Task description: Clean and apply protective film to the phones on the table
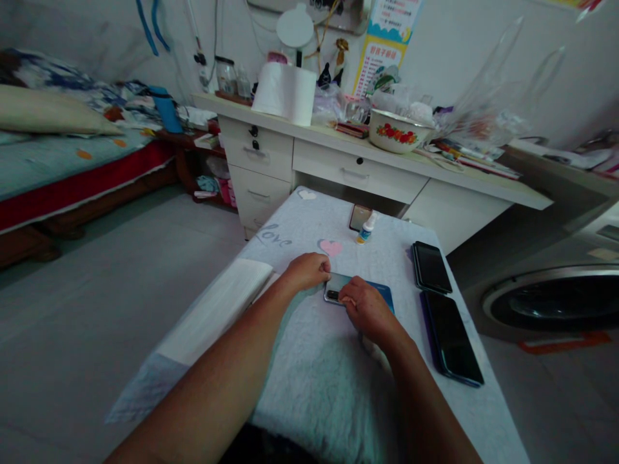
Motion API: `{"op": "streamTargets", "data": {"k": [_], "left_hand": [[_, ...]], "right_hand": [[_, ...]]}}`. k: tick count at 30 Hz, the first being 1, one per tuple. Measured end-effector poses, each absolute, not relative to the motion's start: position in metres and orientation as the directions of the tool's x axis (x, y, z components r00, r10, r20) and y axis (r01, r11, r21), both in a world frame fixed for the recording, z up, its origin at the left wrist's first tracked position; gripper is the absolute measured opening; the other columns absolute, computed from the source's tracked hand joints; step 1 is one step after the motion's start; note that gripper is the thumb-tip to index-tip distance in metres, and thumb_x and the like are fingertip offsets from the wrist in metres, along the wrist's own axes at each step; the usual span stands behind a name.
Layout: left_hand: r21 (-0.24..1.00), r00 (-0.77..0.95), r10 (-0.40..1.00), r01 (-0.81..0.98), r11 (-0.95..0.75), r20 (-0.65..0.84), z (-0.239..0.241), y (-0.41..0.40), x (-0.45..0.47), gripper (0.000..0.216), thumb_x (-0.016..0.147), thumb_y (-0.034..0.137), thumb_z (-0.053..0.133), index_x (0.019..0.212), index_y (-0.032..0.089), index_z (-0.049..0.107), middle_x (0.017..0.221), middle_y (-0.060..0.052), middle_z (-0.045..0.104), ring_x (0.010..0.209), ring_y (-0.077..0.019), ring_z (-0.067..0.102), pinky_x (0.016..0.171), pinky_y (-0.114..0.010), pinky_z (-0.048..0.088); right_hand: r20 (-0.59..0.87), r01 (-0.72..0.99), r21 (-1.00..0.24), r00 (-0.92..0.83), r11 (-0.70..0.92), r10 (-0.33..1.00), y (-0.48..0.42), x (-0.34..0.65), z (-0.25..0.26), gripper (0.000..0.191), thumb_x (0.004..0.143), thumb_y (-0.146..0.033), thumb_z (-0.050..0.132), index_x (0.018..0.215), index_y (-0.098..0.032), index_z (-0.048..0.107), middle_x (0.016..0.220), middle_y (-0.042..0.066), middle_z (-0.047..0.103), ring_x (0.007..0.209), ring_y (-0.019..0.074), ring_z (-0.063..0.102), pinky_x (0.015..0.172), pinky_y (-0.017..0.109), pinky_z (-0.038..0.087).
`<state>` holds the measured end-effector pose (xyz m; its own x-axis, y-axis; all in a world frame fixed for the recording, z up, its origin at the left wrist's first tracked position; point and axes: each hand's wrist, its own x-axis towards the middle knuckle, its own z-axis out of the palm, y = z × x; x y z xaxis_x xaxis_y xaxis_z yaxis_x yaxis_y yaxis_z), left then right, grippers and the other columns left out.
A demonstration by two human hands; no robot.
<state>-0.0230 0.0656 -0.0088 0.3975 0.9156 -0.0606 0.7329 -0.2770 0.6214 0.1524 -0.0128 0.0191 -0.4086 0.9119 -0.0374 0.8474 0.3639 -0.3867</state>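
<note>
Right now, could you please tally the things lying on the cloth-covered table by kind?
Phones: 4 (blue phone under the left hand and right hand; upper dark phone and lower dark phone at the right; far phone, small in the picture)
Small bottle: 1
Total: 5

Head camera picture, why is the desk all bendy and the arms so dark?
Head view: the wide lens bends the desk edge and stretches the corners; the light is dim and bluish, so the forearms look shadowy; the clear plastic bag at upper right is smeared; the phone touched by the left hand and right hand looks sharp.
</note>
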Motion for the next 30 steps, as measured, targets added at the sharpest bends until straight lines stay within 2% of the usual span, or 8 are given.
{"op": "streamTargets", "data": {"k": [5,16,24,30], "left_hand": [[0.626,0.404,0.913,0.729,-0.278,-0.064,-0.005,0.064,-0.022,0.015,0.072,0.025,0.063,0.084,0.018,0.069,0.075,0.000,0.068,0.069,-0.0120,0.059,0.059,-0.020,0.039],[0.644,0.403,0.913,0.716,-0.269,-0.067,-0.005,0.064,-0.022,0.013,0.072,0.022,0.062,0.082,0.018,0.069,0.070,0.000,0.067,0.066,-0.0118,0.058,0.059,-0.021,0.040],[0.647,0.412,0.910,0.705,-0.289,-0.043,-0.010,0.066,-0.023,0.014,0.072,0.024,0.061,0.082,0.017,0.069,0.072,0.000,0.067,0.067,-0.0123,0.058,0.060,-0.021,0.041],[0.637,0.410,0.910,0.717,-0.284,-0.055,-0.008,0.065,-0.023,0.014,0.072,0.024,0.062,0.082,0.017,0.068,0.073,0.000,0.067,0.068,-0.0118,0.058,0.060,-0.021,0.040]], "right_hand": [[-0.029,0.849,-0.387,-0.401,0.359,0.916,-0.013,0.151,0.019,0.021,0.084,-0.005,0.048,0.083,-0.015,0.066,0.086,0.004,0.055,0.078,0.0122,0.053,0.072,0.022,0.037],[0.117,0.772,-0.438,-0.459,0.460,0.881,-0.014,0.131,0.005,0.020,0.083,-0.005,0.048,0.078,-0.016,0.065,0.087,0.005,0.055,0.079,0.0143,0.051,0.070,0.023,0.038],[0.017,0.815,-0.396,-0.453,0.422,0.891,-0.015,0.142,0.014,0.021,0.083,-0.005,0.048,0.082,-0.016,0.067,0.087,0.005,0.056,0.078,0.0137,0.052,0.071,0.023,0.037],[-0.041,0.847,-0.369,-0.426,0.383,0.904,-0.015,0.156,0.020,0.020,0.081,-0.005,0.049,0.077,-0.016,0.066,0.083,0.004,0.054,0.073,0.0121,0.051,0.068,0.023,0.035]]}}
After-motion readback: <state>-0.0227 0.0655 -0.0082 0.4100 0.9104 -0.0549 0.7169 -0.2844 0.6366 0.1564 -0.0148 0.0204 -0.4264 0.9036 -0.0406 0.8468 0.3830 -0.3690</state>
